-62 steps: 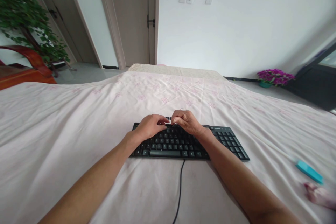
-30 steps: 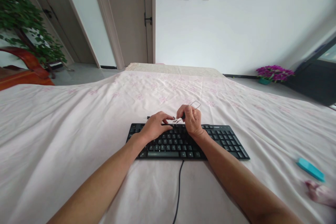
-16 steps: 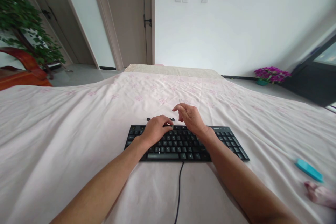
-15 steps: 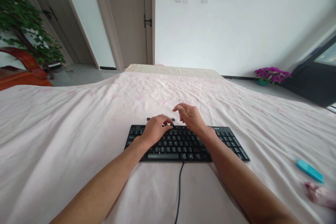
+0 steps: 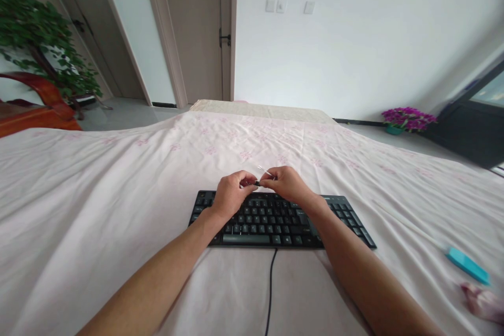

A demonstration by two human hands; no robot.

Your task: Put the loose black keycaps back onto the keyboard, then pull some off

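A black keyboard [image 5: 275, 220] lies on the pale pink bedsheet [image 5: 118, 194], its cable [image 5: 270, 294] running toward me. Both my hands meet over the keyboard's far edge. My left hand [image 5: 230, 197] is closed in a pinch on a small black keycap [image 5: 255, 184]. My right hand [image 5: 289, 186] is also pinched, holding a thin wire keycap puller [image 5: 264, 170] whose end touches the keycap. The fingertips of the two hands almost touch. Whatever lies on the sheet behind the hands is hidden.
A teal flat object [image 5: 468, 266] and a crumpled pink cloth [image 5: 482, 302] lie on the sheet at the right. Beyond the bed are a door [image 5: 197, 31], a green plant [image 5: 43, 42], red wooden furniture [image 5: 35, 110] and purple flowers [image 5: 407, 117].
My right hand was lifted with loose fingers half a second ago. It has come down and left to meet the left hand, and both now pinch together over the keyboard's far edge.
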